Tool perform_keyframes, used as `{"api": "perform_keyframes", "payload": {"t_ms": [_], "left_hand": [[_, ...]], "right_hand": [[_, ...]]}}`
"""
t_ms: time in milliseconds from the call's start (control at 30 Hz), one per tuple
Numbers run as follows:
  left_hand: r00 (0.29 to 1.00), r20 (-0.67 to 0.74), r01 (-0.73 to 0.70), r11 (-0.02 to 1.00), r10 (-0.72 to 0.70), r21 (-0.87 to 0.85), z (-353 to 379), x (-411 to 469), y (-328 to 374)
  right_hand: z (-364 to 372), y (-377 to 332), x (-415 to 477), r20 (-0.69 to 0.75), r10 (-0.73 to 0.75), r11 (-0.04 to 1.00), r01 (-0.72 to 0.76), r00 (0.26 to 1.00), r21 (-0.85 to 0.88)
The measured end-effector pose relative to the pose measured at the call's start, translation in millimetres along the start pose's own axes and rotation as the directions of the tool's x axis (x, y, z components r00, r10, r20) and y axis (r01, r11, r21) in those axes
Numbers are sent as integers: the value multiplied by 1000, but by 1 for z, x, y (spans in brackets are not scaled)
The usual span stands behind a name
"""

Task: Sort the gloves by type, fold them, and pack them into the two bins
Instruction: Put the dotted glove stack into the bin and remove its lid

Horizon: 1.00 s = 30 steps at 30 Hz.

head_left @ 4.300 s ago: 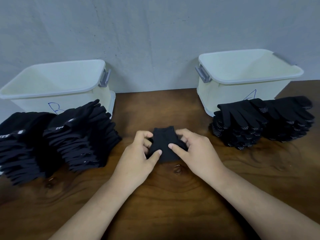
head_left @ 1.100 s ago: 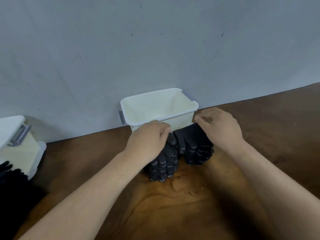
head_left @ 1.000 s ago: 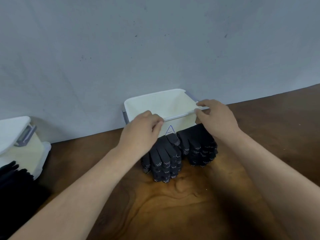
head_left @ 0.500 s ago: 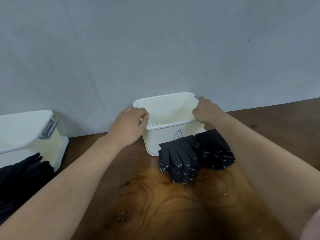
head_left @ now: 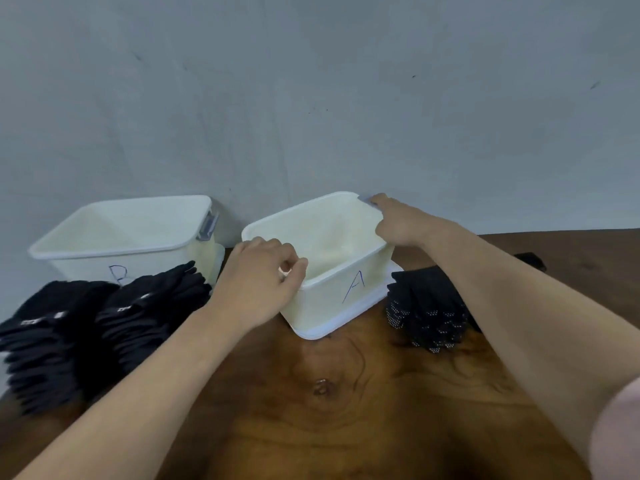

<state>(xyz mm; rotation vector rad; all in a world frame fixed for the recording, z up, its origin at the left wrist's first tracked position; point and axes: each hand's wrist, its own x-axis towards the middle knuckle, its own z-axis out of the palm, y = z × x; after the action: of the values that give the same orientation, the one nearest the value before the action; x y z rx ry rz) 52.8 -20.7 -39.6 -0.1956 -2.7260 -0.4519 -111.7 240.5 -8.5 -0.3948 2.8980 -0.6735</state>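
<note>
The left hand [head_left: 263, 277] and right hand [head_left: 398, 225] grip the bin [head_left: 341, 299] marked A, fingers [head_left: 293, 268] curled over its rim at opposite corners, likely to position it on the tabletop [head_left: 346, 410] beside the dotted gloves [head_left: 427, 317] for packing.

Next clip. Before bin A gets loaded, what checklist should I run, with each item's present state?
1. Left hand grip on bin A near rim: ok.
2. Right hand grip on its far corner: ok.
3. Bin A resting flat on table: cannot tell.
4. Bin A free of gloves inside: ok, as far as visible.
5. Dotted gloves beside bin A, within reach: ok.
6. Plain gloves kept by bin B: ok.
</note>
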Motion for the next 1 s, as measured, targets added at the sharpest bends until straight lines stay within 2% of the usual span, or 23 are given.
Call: {"api": "perform_keyframes", "payload": {"t_ms": [100, 200, 300, 433, 500, 600, 667, 833, 1000], "left_hand": [[999, 47, -26, 999, 25, 22, -22, -14, 9], [999, 47, 24, 997, -21, -68, -46, -11, 4], [996, 64, 65, 996, -61, -59, -54, -4, -10], [977, 149, 162, 986, -155, -33, -48, -5, -22], [948, 214, 246, 969, -236, -20, -47, -5, -28], [896, 302, 357, 933, -326, -51, -51, 2, -37], [885, 323, 372, 927, -334, -59, -55, 12, -40], [918, 304, 282, 958, -257, -43, -55, 56, -38], [923, 352, 190, 979, -153, -75, -34, 90, -40]], "right_hand": [[-1, -19, -4, 106, -59, 998, 61, 993, -17], [4, -34, -10, 171, -111, 990, 123, 979, -64], [13, -47, -20, 230, -197, 972, 222, 953, -84], [28, -68, -34, 294, -334, 927, 369, 895, -70], [33, -71, -32, 286, -366, 916, 397, 886, -57], [36, -66, -29, 205, -355, 932, 361, 912, 7], [34, -59, -27, 144, -326, 945, 323, 934, 43], [17, -40, -11, 35, -203, 973, 198, 979, 116], [6, -22, 3, -37, -121, 984, 125, 992, 131]]}}
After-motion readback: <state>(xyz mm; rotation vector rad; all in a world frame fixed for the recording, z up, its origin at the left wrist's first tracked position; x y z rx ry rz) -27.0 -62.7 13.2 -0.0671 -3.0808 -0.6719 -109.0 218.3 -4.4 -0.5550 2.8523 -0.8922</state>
